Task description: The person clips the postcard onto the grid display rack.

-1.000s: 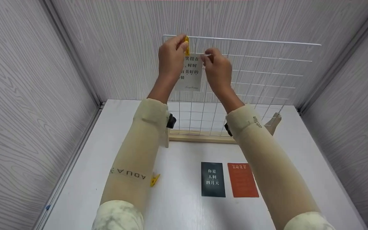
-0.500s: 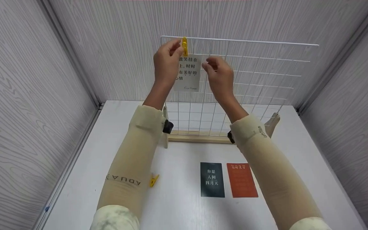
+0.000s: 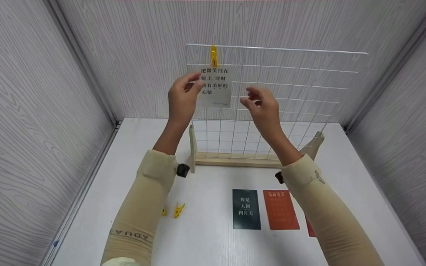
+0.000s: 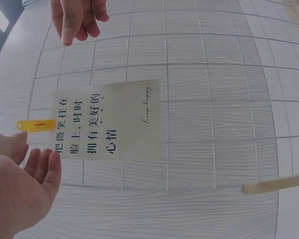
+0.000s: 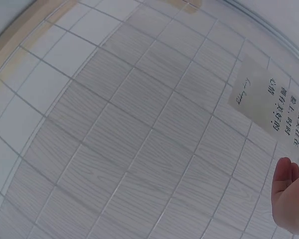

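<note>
Paneling [image 3: 17,111] with a wood-grain pattern lines the left side of the scene. Right of it, the person's left sleeve [image 3: 135,208], beige with dark lettering, reaches from the near side toward the far side, and a half-hidden clothespin [image 3: 164,212] shows at its right edge on the white tabletop [image 3: 205,214]. Just beside that lies a yellow clothespin [image 3: 178,210]. Farther off, the left hand [image 3: 183,99] is raised at the left edge of a white card [image 3: 218,97], fingers loosely bent, thumb and fingertips apart, holding nothing; whether it touches the card cannot be told. The card, printed with dark Chinese characters and "Keep happy", hangs upright at the left end of a wire grid [image 3: 290,49], with a hanging clothespin [image 3: 213,56] at its top edge. Under the grid runs a wooden base [image 3: 235,161]. Nearer, a dark green card [image 3: 246,218] lies flat on the tabletop. The right hand [image 3: 264,107] hovers right of the white card, thumb and fingertips apart, likewise holding nothing. Near and below it lies an orange-red card [image 3: 281,214]; farther right, a red card [image 3: 310,227] is mostly covered by the right sleeve [image 3: 331,210]
</note>
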The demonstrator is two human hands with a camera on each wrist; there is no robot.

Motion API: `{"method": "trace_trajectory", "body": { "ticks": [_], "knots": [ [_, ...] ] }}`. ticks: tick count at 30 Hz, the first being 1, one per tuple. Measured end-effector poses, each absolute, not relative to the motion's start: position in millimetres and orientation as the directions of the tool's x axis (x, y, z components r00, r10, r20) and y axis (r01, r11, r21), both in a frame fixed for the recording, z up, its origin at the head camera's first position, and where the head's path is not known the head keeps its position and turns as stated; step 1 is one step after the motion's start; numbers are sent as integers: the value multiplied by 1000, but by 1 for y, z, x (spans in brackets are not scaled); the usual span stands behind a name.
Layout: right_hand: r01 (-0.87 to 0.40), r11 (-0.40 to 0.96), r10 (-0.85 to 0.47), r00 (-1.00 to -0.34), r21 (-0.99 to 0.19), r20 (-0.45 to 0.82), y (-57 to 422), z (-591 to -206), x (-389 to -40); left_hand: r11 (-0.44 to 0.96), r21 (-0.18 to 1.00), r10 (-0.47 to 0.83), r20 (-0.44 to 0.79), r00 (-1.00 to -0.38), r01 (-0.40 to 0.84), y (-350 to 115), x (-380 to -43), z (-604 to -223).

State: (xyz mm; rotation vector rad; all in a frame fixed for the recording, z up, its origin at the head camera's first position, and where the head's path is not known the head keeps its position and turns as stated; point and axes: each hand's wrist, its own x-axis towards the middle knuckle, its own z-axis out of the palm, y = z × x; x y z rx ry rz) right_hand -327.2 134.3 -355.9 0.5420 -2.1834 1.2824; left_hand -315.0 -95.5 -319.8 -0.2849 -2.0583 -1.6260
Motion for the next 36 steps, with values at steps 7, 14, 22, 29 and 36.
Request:
{"method": "trace_trajectory", "body": {
  "ticks": [7,14,22,29,36],
  "knots": [
    [-583,463,-115,-786,-668,607,153,-395,-312,254,859,-126,485,-865,444,-105,-294,-352],
    [-570,486,-166,-805,-663,570,166,-440,-300,288,855,-97,474,-875,431,-113,-277,-390],
    [-527,491,-194,-842,-693,503,175,-476,-284,303,883,-70,395,-916,358,-119,-261,-429],
    [-468,499,-202,-881,-729,427,179,-503,-269,299,907,-68,329,-942,296,-128,-246,-462],
    [-334,539,-203,-943,-773,266,183,-536,-254,313,927,-108,251,-962,207,-139,-230,-493]
  ]
}}
